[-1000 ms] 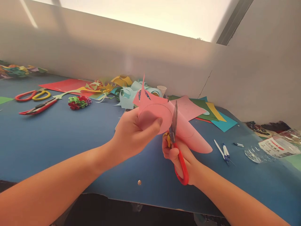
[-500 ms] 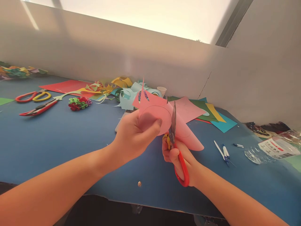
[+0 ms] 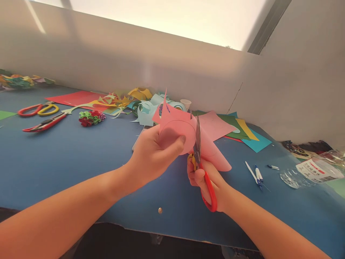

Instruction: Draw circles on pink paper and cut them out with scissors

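My left hand pinches a sheet of pink paper, its thumb pressed on the near face. A circle is drawn on the paper around the thumb, and the sheet's right part curls down towards the right. My right hand is closed around the handles of scissors, one red and one yellow. Their blades point up, with the paper's edge between them just right of the drawn circle. The fingers of my left hand behind the paper are hidden.
On the blue table lie a second pair of scissors, pliers and a red-green paper cluster. Behind are paper scraps and a paper cup. To the right are coloured sheets, pens and a plastic bottle.
The scissors and my right hand have shifted very slightly, the blades a little to the left. The curled right end of the pink paper has moved slightly left and up.
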`<action>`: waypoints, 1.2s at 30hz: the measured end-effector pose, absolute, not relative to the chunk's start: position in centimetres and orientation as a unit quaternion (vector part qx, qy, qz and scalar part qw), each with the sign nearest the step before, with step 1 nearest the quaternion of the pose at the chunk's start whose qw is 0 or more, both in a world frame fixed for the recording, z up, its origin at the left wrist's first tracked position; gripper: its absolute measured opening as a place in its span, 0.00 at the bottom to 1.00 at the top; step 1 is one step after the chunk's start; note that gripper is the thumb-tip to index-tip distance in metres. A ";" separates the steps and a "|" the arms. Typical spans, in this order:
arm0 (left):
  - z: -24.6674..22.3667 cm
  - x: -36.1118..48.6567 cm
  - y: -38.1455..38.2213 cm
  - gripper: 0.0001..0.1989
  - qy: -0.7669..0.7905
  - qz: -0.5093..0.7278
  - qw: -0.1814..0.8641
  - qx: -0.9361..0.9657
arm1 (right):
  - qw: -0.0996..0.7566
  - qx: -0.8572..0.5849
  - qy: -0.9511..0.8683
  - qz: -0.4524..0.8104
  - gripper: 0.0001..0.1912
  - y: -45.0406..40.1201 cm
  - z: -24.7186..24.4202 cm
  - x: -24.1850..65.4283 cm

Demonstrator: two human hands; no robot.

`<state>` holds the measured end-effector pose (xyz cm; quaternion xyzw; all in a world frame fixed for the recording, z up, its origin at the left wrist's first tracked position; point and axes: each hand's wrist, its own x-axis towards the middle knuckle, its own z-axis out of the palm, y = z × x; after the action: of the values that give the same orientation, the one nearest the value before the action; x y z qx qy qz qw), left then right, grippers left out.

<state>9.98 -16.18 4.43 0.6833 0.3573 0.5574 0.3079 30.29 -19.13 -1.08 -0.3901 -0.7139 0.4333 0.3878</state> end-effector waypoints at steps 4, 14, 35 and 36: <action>4.4 10.0 -16.2 0.13 0.349 0.559 0.321 0.680 | 0.374 -0.385 -0.712 0.452 0.34 -18.9 -1.3 30.4; 4.6 10.0 -16.1 0.20 0.344 0.560 0.342 0.672 | 0.381 -0.383 -0.685 0.489 0.34 -18.7 -2.7 31.0; 4.7 9.8 -15.7 0.13 0.348 0.563 0.332 0.672 | 0.365 -0.400 -0.671 0.506 0.39 -18.9 -1.3 30.6; 4.7 9.8 -15.7 0.13 0.347 0.563 0.333 0.671 | 0.364 -0.403 -0.669 0.507 0.40 -18.9 -1.2 30.6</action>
<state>9.78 -15.74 4.68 0.6714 0.3474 0.5633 0.3334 30.61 -18.91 -1.24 -0.4035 -0.6692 0.5067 0.3642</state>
